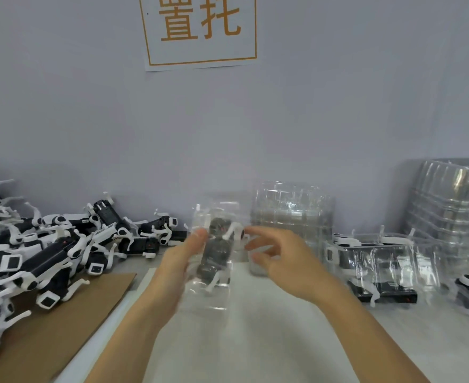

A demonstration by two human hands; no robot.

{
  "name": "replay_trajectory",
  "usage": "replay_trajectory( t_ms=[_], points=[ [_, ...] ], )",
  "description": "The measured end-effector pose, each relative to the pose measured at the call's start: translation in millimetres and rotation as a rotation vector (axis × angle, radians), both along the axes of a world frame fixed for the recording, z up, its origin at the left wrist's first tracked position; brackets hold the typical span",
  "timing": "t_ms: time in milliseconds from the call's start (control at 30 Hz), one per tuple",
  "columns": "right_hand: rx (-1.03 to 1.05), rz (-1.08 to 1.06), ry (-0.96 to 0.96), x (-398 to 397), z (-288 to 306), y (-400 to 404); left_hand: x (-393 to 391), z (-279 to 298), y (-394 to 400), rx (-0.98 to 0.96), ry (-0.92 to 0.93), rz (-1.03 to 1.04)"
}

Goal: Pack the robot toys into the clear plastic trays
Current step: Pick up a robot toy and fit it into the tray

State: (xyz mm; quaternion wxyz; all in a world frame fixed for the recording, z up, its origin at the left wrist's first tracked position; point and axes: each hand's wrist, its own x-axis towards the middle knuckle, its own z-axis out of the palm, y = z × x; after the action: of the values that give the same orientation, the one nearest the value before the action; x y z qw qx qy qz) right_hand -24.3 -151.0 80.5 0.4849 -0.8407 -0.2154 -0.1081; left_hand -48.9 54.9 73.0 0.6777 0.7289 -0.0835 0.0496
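The left hand (182, 261) grips a clear tray (214, 288) holding one robot toy (214, 252) above the tabletop (255, 341), while the right hand (285, 261) hangs apart with fingers spread, so the toy may slip out.

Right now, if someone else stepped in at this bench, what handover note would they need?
Left hand holds a clear tray with a robot toy in it, above the table.
Right hand is open beside the tray, holding nothing.
Done: packed trays lie on the right.
Left: the pile of loose toys on the left; empty tray stacks stand by the wall.
Frame is motion-blurred.
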Motion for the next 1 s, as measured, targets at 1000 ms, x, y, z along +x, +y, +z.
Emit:
replay_trajectory(
  t_ms=[1000],
  points=[
    [-0.364, 0.056, -0.124, 1.2, -39.9, 13.6, 19.2, -49.0, -34.8, 0.092, 0.334, 0.080]
  ],
)
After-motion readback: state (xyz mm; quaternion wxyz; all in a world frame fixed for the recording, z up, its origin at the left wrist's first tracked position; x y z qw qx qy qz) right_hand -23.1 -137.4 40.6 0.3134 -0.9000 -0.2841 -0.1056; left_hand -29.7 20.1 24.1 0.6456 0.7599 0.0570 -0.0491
